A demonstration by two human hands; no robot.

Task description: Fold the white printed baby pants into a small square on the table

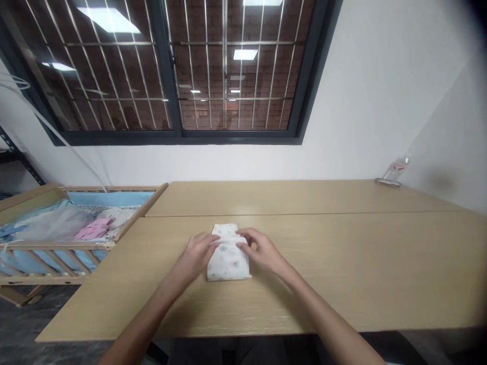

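A folded white cloth (228, 264) with a small grey print lies flat on the wooden table (323, 263), its exact kind unclear. A fold runs across it in its upper part. At the left end of that fold, my left hand (200, 249) pinches the cloth between thumb and fingers. My right hand (262, 248) grips the opposite end, thumb below and index finger above. Both forearms reach in from the near edge of the table.
To the left stands a wooden crib (95, 245) with blue lining, holding a pink cloth (94, 229) and pale bedding. A clear plastic bottle (396, 170) is at the far right corner. A barred window (236, 134) is set in the wall behind.
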